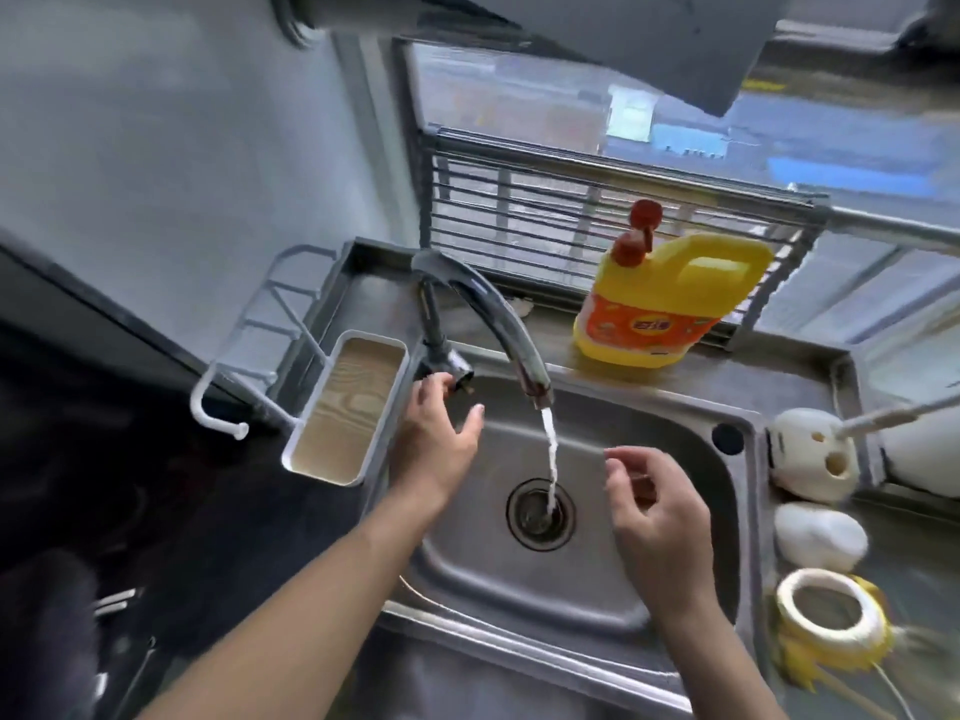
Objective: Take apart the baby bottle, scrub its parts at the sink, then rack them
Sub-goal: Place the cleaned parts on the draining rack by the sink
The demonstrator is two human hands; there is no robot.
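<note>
Over the sink (pixel 649 407), water (pixel 549 459) runs; our left hand (pixel 436 433) spreads open by the faucet lever (pixel 460 376), right hand (pixel 660 517) loose, empty; bottle parts (pixel 818 527), right, look apart, unscrubbed

Person seen as two hands and two forearms, all bare. Left hand (pixel 436 439) was slim, with long fingers and a narrow wrist. Left forearm (pixel 311 589) was slender and uncovered along its whole visible length, down to the frame's lower edge. Right hand (pixel 657 511) had the same build; its fingertips were blurred, nails unreadable. Right forearm (pixel 711 662) was likewise uncovered, with a shorter stretch showing.
</note>
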